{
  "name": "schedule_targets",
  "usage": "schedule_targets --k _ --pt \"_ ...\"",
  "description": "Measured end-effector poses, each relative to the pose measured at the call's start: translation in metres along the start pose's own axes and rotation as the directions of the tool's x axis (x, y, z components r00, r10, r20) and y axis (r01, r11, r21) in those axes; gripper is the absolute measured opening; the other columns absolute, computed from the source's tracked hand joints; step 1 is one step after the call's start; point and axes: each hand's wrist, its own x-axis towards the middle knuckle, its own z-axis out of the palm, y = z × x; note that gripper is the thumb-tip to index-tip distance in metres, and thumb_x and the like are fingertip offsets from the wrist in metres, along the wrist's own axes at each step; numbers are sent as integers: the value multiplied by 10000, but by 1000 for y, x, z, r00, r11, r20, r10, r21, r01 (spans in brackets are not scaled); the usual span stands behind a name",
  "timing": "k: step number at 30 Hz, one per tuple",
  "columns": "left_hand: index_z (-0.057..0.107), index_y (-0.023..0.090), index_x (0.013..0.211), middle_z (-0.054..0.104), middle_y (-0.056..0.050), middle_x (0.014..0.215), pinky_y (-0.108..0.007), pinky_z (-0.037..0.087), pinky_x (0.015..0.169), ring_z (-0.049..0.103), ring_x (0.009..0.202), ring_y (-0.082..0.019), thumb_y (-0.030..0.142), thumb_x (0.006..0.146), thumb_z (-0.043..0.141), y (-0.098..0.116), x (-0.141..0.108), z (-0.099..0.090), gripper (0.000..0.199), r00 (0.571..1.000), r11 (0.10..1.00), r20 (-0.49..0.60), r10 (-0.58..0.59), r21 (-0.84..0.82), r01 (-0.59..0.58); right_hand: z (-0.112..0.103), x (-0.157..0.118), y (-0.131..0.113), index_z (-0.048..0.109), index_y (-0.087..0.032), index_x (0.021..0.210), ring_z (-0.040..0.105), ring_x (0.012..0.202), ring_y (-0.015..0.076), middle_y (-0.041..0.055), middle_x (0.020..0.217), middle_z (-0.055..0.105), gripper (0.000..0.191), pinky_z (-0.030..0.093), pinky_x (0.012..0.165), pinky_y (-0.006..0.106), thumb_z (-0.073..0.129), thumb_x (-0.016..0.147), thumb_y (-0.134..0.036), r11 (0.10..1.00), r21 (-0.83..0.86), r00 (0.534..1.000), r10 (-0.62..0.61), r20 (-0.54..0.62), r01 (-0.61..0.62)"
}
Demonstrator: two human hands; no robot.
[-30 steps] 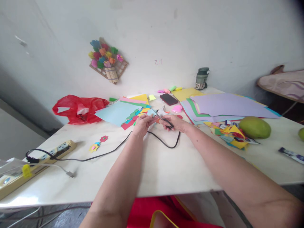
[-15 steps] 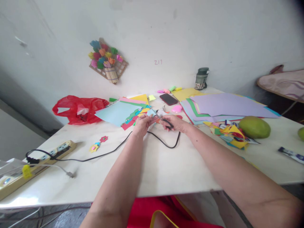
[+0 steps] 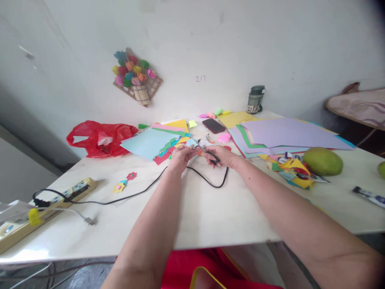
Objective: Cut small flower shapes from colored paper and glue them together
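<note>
My right hand (image 3: 219, 155) is wrapped round the black handles of a pair of scissors (image 3: 214, 157), whose blades point up and to the left. Close beside it, my left hand (image 3: 180, 156) pinches what looks like a small piece of light-blue paper (image 3: 191, 142) at the blades; the fingers partly hide it. Cut paper strips with wavy edges (image 3: 168, 149) lie just beyond the left hand, along with a light-blue sheet (image 3: 147, 142). Two small paper flowers, one red (image 3: 131, 176) and one yellow (image 3: 119, 187), rest on the table left of my forearm.
A black cable (image 3: 120, 199) runs under my hands from a power strip (image 3: 78, 188). At the back are a red plastic bag (image 3: 102, 138), a phone (image 3: 213, 125) and a bottle (image 3: 255, 99). Coloured sheets (image 3: 288, 132), paper scraps (image 3: 297, 170) and a green fruit (image 3: 322, 161) lie right.
</note>
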Motion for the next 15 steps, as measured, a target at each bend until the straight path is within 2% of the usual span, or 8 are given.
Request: schedule_targets --k 15 --pt "585 123 744 703 -65 750 -388 507 945 713 836 -215 129 689 731 1 0 1 156 1000 1000 -20 -8 1 8 1 -3 -4 531 -149 787 500 382 57 -30 544 576 274 268 295 145 678 773 -380 1000 21 1000 9 -12 -8"
